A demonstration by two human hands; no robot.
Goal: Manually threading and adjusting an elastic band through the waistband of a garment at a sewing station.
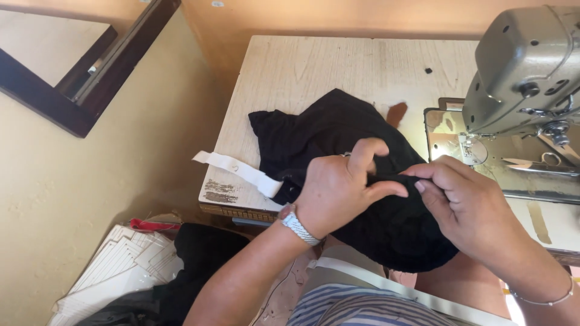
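My wooden counter (314, 66) carries a grey sewing machine (525, 72) at its right side. A black garment (338, 130) lies bunched across the near edge, spilling toward my lap. My left hand (338, 190) and right hand (465, 202) both pinch its fabric. A white elastic strip (238, 171) trails from it leftward.

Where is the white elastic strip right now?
In the head view, the white elastic strip lies on the left part of the wooden table, overhanging its left edge, its other end tucked under the black cloth.
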